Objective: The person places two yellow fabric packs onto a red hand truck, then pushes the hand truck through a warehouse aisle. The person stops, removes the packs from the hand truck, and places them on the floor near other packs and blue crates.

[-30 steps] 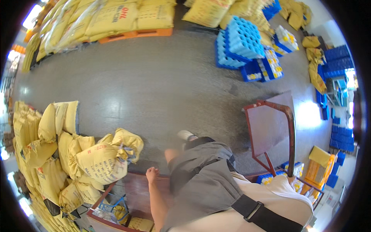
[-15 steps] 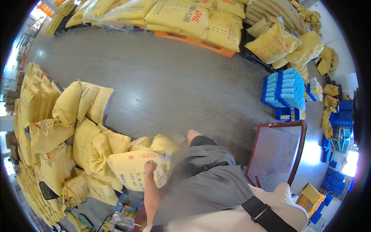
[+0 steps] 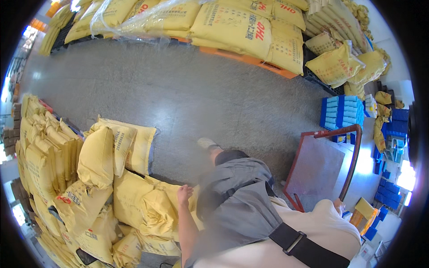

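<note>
My left hand [image 3: 184,194] hangs in front of my body with fingers loosely apart and nothing in it. Just beyond and left of it lies a heap of filled yellow sacks [image 3: 133,196]. To my right, my right hand [image 3: 338,206], partly hidden by my sleeve, is closed round the lower end of a trolley's dark red tubular handle [image 3: 356,152]. The trolley's worn flat panel [image 3: 315,172] is framed in the same red metal. My legs are in mid-stride, one light shoe [image 3: 207,143] forward on the floor.
Yellow sacks [image 3: 230,29] are stacked on an orange pallet [image 3: 248,58] across the far side. More flat sacks [image 3: 42,165] are piled at the left. Light-blue bundles [image 3: 343,111] stand beyond the trolley, and blue crates [image 3: 388,196] line the right. Grey floor [image 3: 134,76] lies between the stacks.
I have moved forward along the sack heap, which shifts down in view. My left hand has loosened from a fist. My right hand now shows on the trolley handle, and the trolley stays beside me.
</note>
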{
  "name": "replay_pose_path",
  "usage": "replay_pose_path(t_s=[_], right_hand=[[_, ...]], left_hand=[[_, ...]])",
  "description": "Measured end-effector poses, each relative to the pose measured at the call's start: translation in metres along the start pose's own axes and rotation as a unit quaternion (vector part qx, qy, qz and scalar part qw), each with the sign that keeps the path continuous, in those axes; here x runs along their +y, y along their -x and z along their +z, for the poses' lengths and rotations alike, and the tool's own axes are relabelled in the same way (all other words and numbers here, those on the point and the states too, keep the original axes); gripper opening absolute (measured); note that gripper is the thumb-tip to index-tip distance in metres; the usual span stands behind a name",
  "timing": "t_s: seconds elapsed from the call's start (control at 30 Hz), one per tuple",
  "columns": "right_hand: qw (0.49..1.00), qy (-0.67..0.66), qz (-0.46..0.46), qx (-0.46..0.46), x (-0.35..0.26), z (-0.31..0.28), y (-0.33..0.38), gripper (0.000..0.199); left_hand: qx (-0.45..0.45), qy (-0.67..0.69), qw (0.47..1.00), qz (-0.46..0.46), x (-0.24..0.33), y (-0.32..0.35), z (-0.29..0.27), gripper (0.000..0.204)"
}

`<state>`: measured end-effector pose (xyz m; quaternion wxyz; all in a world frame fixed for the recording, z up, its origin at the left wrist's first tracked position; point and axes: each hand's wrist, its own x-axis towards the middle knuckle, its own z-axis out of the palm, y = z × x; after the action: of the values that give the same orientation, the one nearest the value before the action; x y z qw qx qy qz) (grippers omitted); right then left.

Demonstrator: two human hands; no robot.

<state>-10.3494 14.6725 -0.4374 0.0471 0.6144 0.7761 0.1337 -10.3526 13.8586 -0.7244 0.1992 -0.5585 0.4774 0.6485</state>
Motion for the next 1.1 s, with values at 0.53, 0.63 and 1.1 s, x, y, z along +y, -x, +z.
replay_pose_path(t_s=[0.53,0.63,1.1], right_hand=[[0.999,-0.004,0.047,-0.015,-0.453,-0.217,0.400,0.054],[0.999,-0.017,0.034,0.025,-0.545,-0.262,0.508,0.049],[1.000,-0.022,0.016,-0.003,-0.884,-0.423,0.932,0.056]], left_hand=[[0.002,0.067,0.997,-0.037,0.442,-0.243,-0.341,0.022],[0.076,0.080,0.993,0.034,0.603,-0.272,-0.399,0.017],[0.088,-0.053,0.985,0.136,0.980,-0.394,-0.688,0.020]])
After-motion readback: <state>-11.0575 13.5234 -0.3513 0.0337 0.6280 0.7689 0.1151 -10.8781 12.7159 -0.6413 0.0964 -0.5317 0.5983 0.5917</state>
